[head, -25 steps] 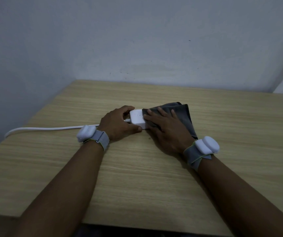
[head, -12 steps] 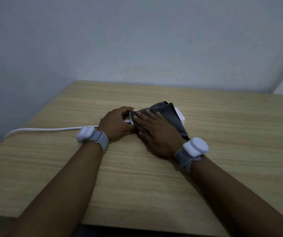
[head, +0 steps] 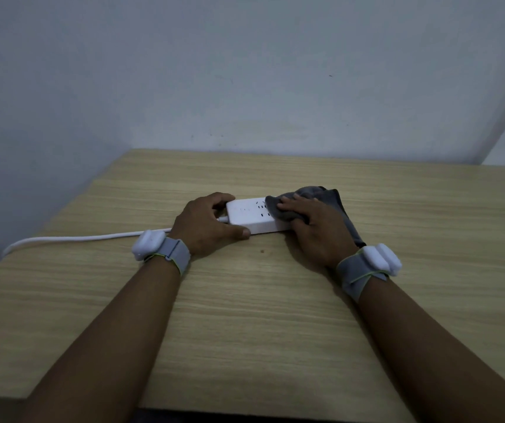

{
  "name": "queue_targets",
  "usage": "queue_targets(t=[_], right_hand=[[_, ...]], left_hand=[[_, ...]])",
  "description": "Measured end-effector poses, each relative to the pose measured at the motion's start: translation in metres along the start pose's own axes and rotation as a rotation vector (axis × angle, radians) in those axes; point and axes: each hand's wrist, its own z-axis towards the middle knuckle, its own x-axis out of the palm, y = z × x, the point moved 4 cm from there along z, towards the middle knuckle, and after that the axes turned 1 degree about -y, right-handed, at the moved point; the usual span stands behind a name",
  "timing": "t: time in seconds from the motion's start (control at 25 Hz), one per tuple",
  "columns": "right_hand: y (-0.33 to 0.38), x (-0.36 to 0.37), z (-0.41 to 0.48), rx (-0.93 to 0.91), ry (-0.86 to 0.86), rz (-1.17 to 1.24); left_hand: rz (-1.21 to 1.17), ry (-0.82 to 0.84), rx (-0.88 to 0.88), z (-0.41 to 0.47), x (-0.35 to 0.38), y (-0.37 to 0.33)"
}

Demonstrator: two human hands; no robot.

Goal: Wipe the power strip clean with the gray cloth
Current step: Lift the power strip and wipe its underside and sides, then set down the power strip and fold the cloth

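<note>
A white power strip [head: 249, 215] lies flat on the wooden table [head: 245, 315], its sockets facing up. My left hand [head: 205, 227] grips its left end, thumb along the near side and fingers curled over the far edge. The gray cloth [head: 326, 196] covers the strip's right part. My right hand [head: 318, 227] lies on the cloth and presses it onto the strip with fingers nearly straight. The strip's right end is hidden under cloth and hand.
The strip's white cable [head: 71, 239] runs left across the table to its left edge. Plain walls [head: 245, 87] meet the table at the back and left. Both wrists carry gray bands with white devices.
My right hand has slid the cloth rightward along the strip, uncovering the left sockets. Half a second ago the cloth covered the left end. My left hand has stayed at that end.
</note>
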Motion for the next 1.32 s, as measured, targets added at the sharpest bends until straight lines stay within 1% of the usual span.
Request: queue_targets(t=[0.2,0.32,0.44,0.56,0.72,0.88,1.12,1.32], right_hand=[[-0.017,-0.026,0.005,0.108,-0.349,0.280],[-0.024,-0.040,0.014,0.111,-0.441,0.340],[-0.033,-0.046,0.036,0.127,-0.462,0.314],[-0.043,-0.043,0.064,0.164,-0.465,0.304],[-0.059,-0.037,0.102,0.206,-0.530,0.331],[-0.087,-0.033,0.127,0.282,-0.592,0.299],[-0.127,-0.022,0.142,0.310,-0.559,0.282],[-0.142,-0.010,0.142,0.297,-0.548,0.295]], left_hand=[[-0.138,-0.106,-0.008,0.006,-0.004,0.002],[-0.173,-0.127,-0.005,0.023,-0.007,0.005],[-0.109,-0.120,0.034,0.056,-0.019,0.006],[-0.097,-0.122,0.053,0.096,-0.028,0.008],[-0.090,-0.106,0.071,0.148,-0.021,0.013],[-0.067,-0.086,0.051,0.186,-0.016,0.029],[0.019,0.056,0.013,0.228,0.000,0.049],[0.031,0.101,-0.038,0.243,0.015,0.065]])
